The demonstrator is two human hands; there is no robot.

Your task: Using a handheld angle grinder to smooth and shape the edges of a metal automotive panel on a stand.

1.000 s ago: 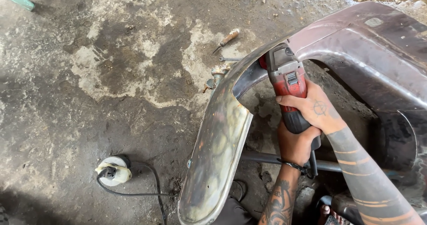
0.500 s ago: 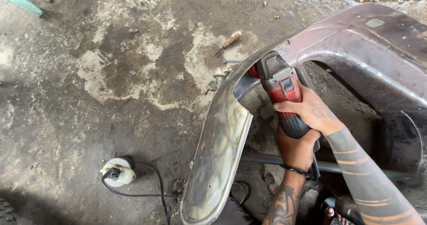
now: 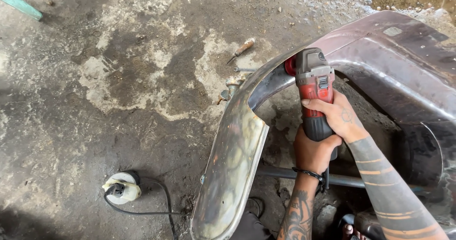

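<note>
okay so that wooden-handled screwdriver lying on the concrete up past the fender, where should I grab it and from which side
Grip the screwdriver by its brown wooden handle, the thicker upper-right end, coming straight down from above. It lies flat on the concrete floor, clear of the small wrench beside it; the thin shaft points lower-left and offers little to hold.

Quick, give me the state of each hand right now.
Left hand: closed around the rear grip of the red angle grinder.
Right hand: closed over the grinder's body.

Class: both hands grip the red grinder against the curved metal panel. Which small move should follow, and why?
Probably ease the grinder along the panel's arch edge: its head sits there, right hand and left hand holding it firmly.
</note>
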